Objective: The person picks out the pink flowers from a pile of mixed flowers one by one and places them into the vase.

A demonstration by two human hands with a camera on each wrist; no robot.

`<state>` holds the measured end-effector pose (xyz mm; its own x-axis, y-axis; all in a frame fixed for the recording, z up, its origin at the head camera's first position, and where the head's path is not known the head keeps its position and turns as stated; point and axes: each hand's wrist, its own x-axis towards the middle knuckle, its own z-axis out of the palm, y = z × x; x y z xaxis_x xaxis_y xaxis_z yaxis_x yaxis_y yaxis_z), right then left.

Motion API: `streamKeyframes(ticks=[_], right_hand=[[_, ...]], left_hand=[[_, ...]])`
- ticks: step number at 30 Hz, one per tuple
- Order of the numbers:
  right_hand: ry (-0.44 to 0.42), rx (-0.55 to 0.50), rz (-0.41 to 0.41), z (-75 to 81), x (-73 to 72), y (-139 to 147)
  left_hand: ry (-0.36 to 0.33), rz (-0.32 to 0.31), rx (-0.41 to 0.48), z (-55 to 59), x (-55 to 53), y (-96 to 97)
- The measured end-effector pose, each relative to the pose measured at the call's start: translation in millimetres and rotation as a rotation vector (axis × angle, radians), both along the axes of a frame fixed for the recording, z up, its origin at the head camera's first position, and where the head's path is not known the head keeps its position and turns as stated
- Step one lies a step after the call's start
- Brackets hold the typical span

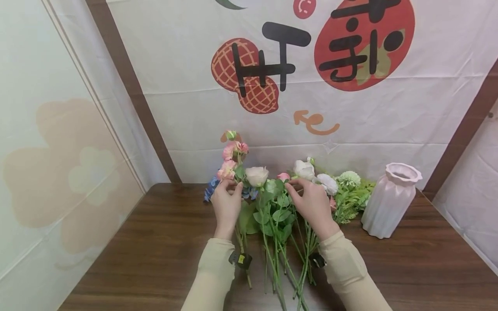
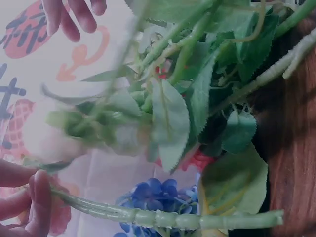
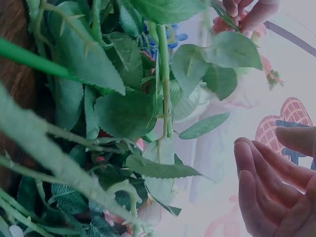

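My left hand (image 1: 227, 209) pinches the stem (image 2: 148, 216) of a pink flower spray (image 1: 227, 168). The spray stands upright above the fingers, and its cut end points down toward the table. My right hand (image 1: 313, 207) is raised over the stems on the other side; in the right wrist view its fingers (image 3: 269, 182) are loosely bent with nothing between them. A pale cream rose (image 1: 256, 176) with green leaves (image 1: 282, 215) sits between the hands. Behind the left hand lie blue flowers (image 1: 211, 189).
A pink-to-white fluted vase (image 1: 389, 203) stands at the table's right. White flowers (image 1: 304, 169), a pale green pompom flower (image 1: 349, 179) and fern-like greenery (image 1: 352, 201) lie toward the back. Several long stems (image 1: 276, 263) reach the front of the brown wooden table (image 1: 155, 259). A printed cloth (image 1: 186, 121) hangs behind.
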<state>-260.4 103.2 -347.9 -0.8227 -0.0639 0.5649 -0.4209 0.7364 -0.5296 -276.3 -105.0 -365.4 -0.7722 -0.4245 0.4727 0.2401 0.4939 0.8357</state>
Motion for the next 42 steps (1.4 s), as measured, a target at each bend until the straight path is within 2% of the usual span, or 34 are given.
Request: streamKeyframes(ticks=[9,17,30,36,42], right_hand=[[0.003,-0.037,0.015,3.4,-4.9,0.3],[0.014,-0.076,0.065,7.0,-6.4,-2.5],[0.075,-0.134,0.062,22.8,-4.8,1.7],[0.090,-0.153,0.087,26.8,-3.9,1.7],[0.090,-0.172,0.112,28.9,-5.3,-1.3]], left_hand=[[0.150,0.034,0.012,17.6,7.7,5.9],[0.178,0.011,0.058,31.2,16.0,8.3],[0.287,-0.051,0.147,57.3,25.8,22.5],[0.326,-0.091,0.210,60.8,27.5,31.3],[0.323,-0.123,0.262,57.4,22.2,41.8]])
